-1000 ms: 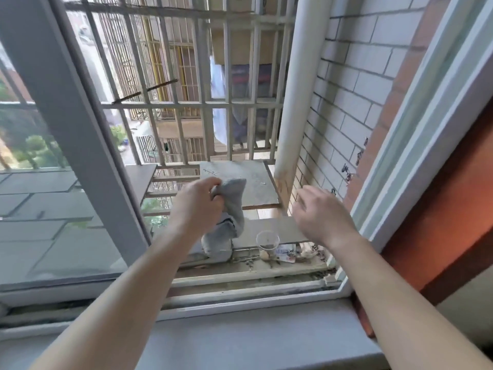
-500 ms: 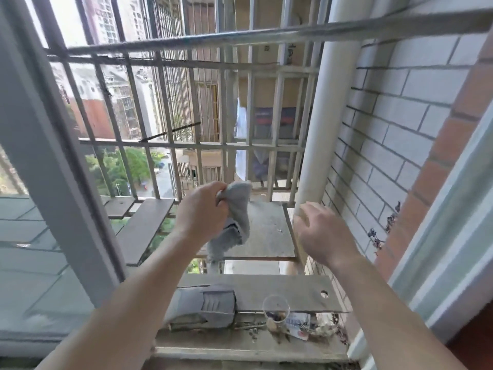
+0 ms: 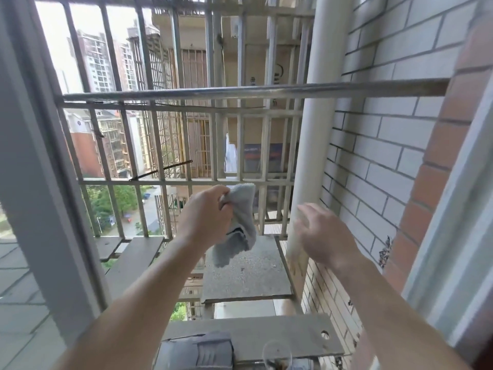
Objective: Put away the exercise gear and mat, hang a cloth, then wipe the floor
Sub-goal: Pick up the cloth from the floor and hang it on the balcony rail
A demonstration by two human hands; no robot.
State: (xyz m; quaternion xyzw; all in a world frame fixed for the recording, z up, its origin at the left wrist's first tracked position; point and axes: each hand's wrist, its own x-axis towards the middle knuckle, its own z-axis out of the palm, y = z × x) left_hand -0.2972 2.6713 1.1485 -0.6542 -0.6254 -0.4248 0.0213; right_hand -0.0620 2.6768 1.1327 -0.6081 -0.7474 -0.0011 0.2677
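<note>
My left hand (image 3: 206,216) grips a bunched grey cloth (image 3: 240,225) by its upper edge, and the rest of the cloth hangs down below my fist. I hold it out through the open window, inside the barred cage. A horizontal metal rod (image 3: 253,92) runs across the cage well above both hands. My right hand (image 3: 324,235) is held out to the right of the cloth with relaxed fingers, holding nothing, just in front of the white drain pipe (image 3: 320,129).
Metal bars (image 3: 160,145) close the cage ahead. Grey boards (image 3: 245,276) lie on its floor. A grey folded item (image 3: 197,352) and a clear cup (image 3: 277,353) sit at the bottom. The window frame (image 3: 40,182) stands left and a tiled wall (image 3: 386,142) right.
My view has tilted up, so the horizontal rod has come into sight. Both hands have risen with the cloth, and my right hand's fingers have opened out.
</note>
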